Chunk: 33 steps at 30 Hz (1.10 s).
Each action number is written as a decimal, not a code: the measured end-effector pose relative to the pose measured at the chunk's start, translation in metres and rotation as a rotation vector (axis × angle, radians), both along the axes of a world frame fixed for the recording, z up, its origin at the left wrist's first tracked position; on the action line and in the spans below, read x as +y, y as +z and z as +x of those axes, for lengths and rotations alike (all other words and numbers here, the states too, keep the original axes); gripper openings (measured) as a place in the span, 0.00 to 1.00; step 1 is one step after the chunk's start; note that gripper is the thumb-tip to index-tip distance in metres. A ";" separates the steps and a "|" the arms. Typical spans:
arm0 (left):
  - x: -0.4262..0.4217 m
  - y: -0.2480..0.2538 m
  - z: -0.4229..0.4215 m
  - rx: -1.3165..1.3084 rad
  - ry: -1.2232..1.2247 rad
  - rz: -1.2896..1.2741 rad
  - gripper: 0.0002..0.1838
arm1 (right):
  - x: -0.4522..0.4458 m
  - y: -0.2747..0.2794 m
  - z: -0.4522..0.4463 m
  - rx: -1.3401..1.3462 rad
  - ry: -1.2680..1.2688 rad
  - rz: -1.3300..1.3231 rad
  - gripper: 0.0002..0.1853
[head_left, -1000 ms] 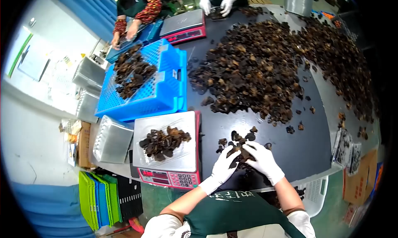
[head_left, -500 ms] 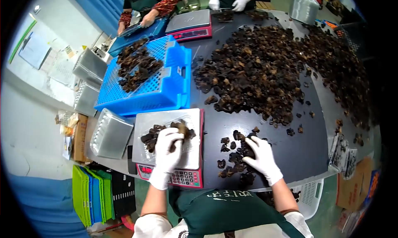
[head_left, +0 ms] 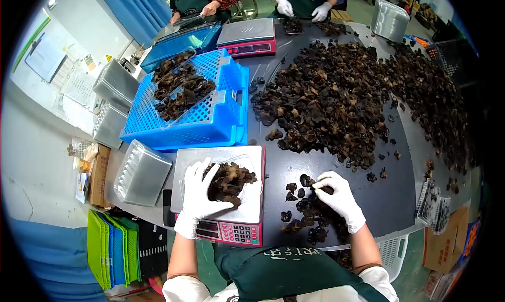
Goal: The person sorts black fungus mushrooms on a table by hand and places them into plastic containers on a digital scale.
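Note:
My left hand (head_left: 199,195), in a white glove, rests with fingers and thumb spread against a pile of dried black fungus (head_left: 231,182). That pile lies in a clear plastic tray (head_left: 252,190) on the silver plate of a red scale (head_left: 181,162), whose display is partly behind my wrist. To the right, my white-gloved right hand (head_left: 339,199) is closed at the fingertips on a dark piece of black fungus (head_left: 326,190). Below and left of it, a small loose group of black fungus (head_left: 307,212) lies on the dark tabletop.
A large heap of black fungus (head_left: 326,102) covers the table beyond. At left, a blue crate (head_left: 231,107) bears another filled tray, beside stacked clear trays (head_left: 142,173). A second scale (head_left: 245,33) stands farther back, near two people. More clear containers (head_left: 434,204) lie at right.
My left hand has moved from above the tray to its left side, with fingers more spread, uncovering the pile. My right hand's fingers have drawn together. The view has shifted slightly.

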<state>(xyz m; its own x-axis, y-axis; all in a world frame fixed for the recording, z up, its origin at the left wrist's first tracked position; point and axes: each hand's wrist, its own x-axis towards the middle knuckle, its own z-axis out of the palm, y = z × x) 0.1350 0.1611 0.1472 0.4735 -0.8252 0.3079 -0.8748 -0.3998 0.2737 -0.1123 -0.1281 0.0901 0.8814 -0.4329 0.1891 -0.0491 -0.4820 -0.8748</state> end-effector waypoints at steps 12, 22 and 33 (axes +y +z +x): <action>-0.016 -0.032 0.004 0.154 -0.045 0.038 0.50 | 0.100 0.013 0.143 -0.264 0.361 -0.300 0.30; -0.012 0.005 -0.005 0.070 -0.134 0.148 0.59 | 0.068 0.023 0.118 -0.116 0.345 0.099 0.43; -0.058 -0.022 -0.021 0.028 -0.139 0.182 0.44 | 0.059 0.008 0.124 -0.039 0.218 -0.551 0.12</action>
